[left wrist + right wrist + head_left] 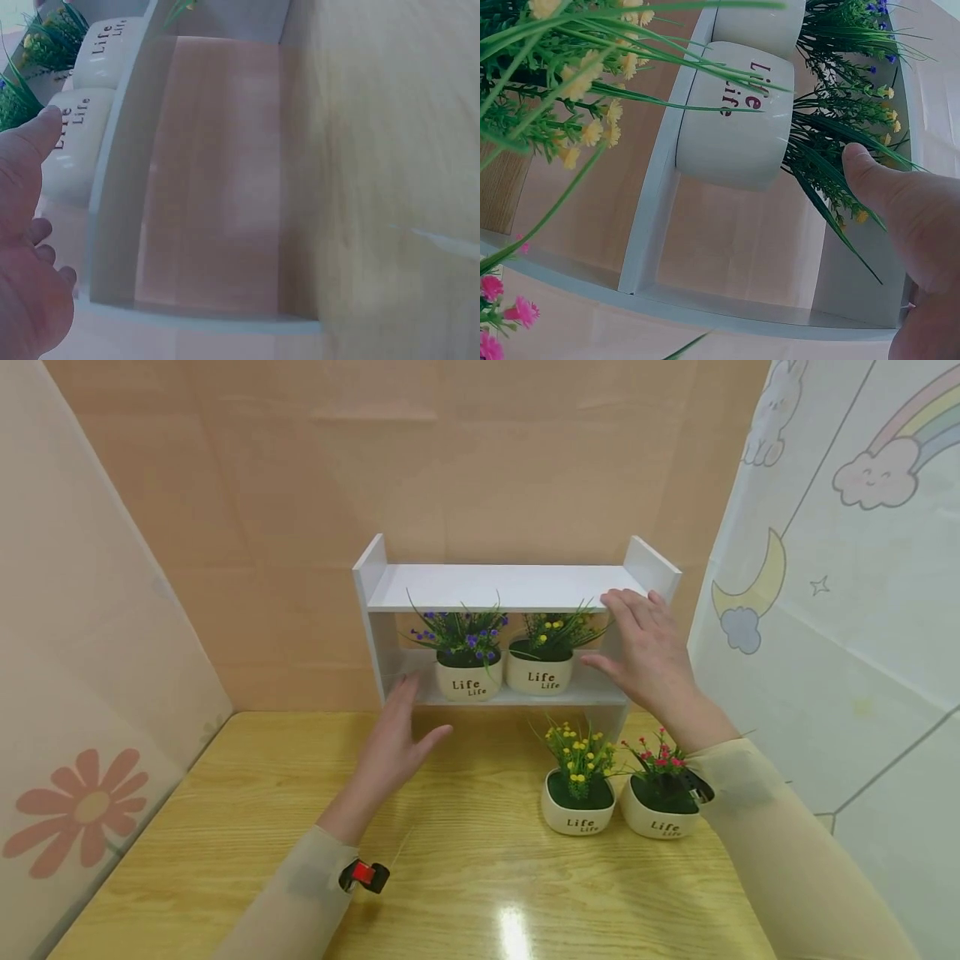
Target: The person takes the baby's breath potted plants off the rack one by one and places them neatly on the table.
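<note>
A white two-tier shelf (510,585) stands at the back of the table. My left hand (390,735) is at its lower left, fingers extended by the side panel and thumb spread toward the pots. At the upper right, my right hand (648,647) has its fingers at the top board's front edge and side panel, thumb below near the yellow flowers. On the middle board sit a white "Life" pot with purple flowers (468,681) and, to its right, another with yellow flowers (540,677). In the right wrist view my thumb (870,169) overlaps the leaves.
On the wooden table (450,860), a yellow-flowered pot (577,814) and a pink-flowered pot (660,814) stand side by side before the shelf's right end. Patterned sheets (847,610) line the sides, and an orange-brown backdrop (487,460) hangs behind.
</note>
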Motion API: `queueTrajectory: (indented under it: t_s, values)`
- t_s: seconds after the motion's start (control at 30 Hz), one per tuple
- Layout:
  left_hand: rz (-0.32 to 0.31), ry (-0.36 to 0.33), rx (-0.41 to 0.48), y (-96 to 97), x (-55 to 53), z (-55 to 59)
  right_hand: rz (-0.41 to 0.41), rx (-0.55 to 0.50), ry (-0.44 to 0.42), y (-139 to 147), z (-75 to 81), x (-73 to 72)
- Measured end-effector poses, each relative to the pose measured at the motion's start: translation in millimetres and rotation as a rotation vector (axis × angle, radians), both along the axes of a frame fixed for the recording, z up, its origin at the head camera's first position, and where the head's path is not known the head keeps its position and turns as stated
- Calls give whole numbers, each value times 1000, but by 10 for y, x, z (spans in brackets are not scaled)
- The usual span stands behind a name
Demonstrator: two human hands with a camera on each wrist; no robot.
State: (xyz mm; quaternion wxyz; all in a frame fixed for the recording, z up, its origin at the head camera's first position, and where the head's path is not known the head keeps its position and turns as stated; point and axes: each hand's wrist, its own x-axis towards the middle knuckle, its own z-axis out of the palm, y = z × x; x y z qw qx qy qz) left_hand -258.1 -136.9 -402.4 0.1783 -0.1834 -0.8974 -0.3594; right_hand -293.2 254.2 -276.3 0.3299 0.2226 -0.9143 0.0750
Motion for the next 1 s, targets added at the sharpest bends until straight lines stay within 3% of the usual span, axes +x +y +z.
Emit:
queueTrajectory:
  t_s: [0.53,0.73,1.0]
  values:
    - [19,-92,105,212,-411,370,17,-8,28,1,-24,-12]
    - [38,-165,116,270,-453,422,19,-4,33,-3,-28,-7]
    - [56,-195,109,344,-508,471,19,-4,41,0,-28,0]
